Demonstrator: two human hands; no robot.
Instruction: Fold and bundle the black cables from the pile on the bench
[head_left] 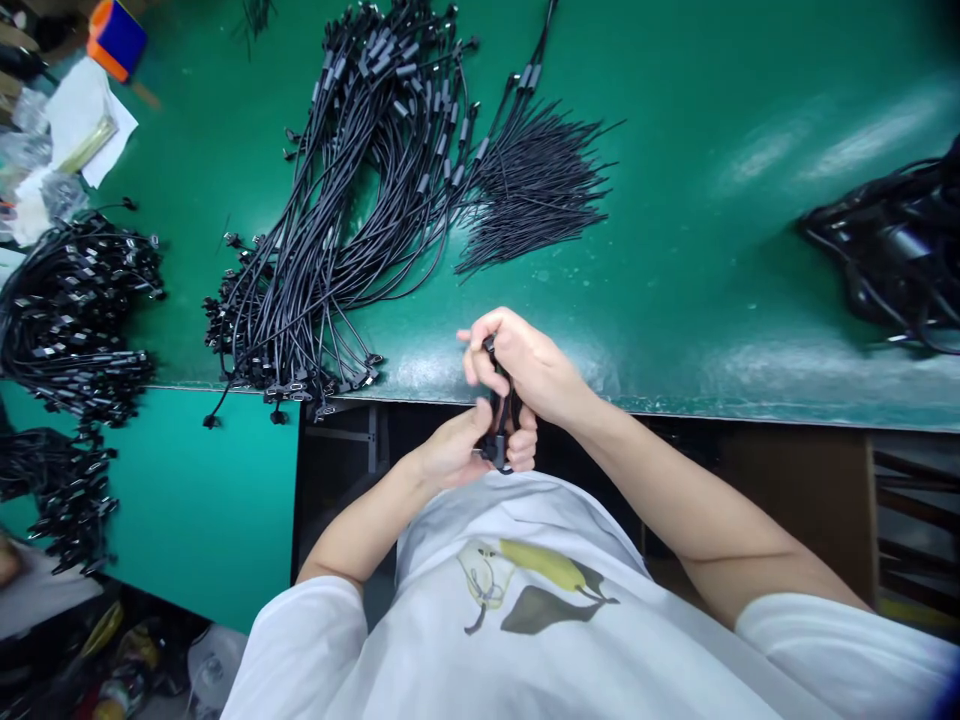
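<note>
Just in front of my shirt, over the table's front edge, both hands are closed around one folded black cable (pixel 501 445). My left hand (pixel 457 445) grips its lower end, where a black connector shows between thumb and fingers. Above it, my right hand (pixel 525 365) has its fingers curled round the upper part of the bundle. Much of the cable is hidden by the fingers. Ahead on the green table lies a fan of thin black twist ties (pixel 536 185). A large heap of loose black cables (pixel 352 220) with connectors spreads to its left.
More black cables (pixel 82 310) lie in bundles at the far left. Black cables in a dark pile (pixel 900 245) sit at the right edge. White paper (pixel 82 115) and an orange-and-blue object (pixel 116 40) are at the back left. The green table (pixel 697 300) ends just beyond my hands.
</note>
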